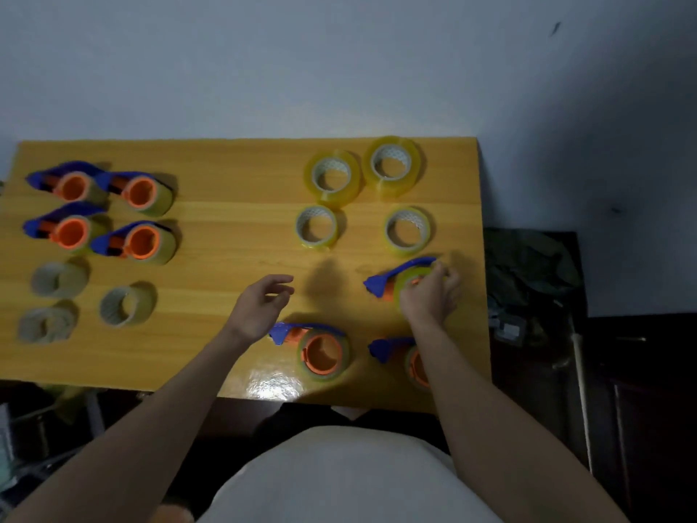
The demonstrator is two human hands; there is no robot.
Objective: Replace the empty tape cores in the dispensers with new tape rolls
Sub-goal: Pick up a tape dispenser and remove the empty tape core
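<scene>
Right hand [430,296] grasps the roll on the dispenser [396,283] at the bench's [234,228] right side, left hand [262,307] hovers released, and one-handed tugging could skid it into nearby dispensers

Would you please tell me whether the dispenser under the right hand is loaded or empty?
Loaded: a yellowish tape roll sits around the dispenser hub, gripped by the right hand.

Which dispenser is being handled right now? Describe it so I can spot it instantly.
On the wooden table, look at the right half, just below the loose tape rolls. Of three dispensers there, it is the farthest dispenser; only this one has the right hand gripping its roll.
</scene>
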